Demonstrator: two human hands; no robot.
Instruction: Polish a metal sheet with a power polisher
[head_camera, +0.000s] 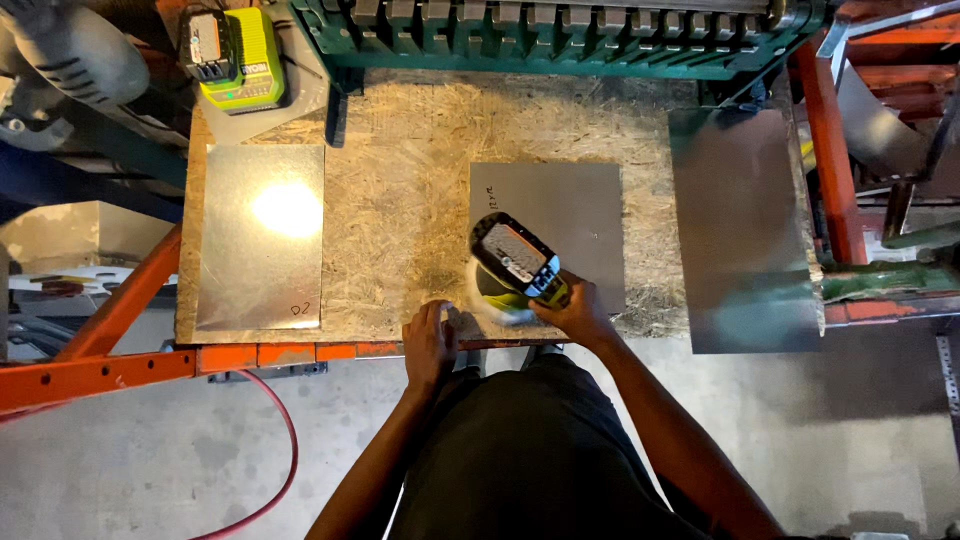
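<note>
My right hand (577, 312) grips a cordless power sander (514, 262), black and lime green, with a battery pack on top. The tool rests on the near left corner of a grey metal sheet (575, 205) lying in the middle of the wooden bench top (400, 190). Its round pad looks blurred. My left hand (431, 338) presses down at the bench's front edge, just left of the tool, with fingers curled toward the sheet's corner.
A shiny metal sheet (262, 235) lies at the left, and another sheet (745, 230) overhangs the bench's right end. A lime-green battery charger (232, 58) sits at the back left, a green machine (560, 35) along the back. Orange frame rails (100, 370) and a red hose (275, 460) are below.
</note>
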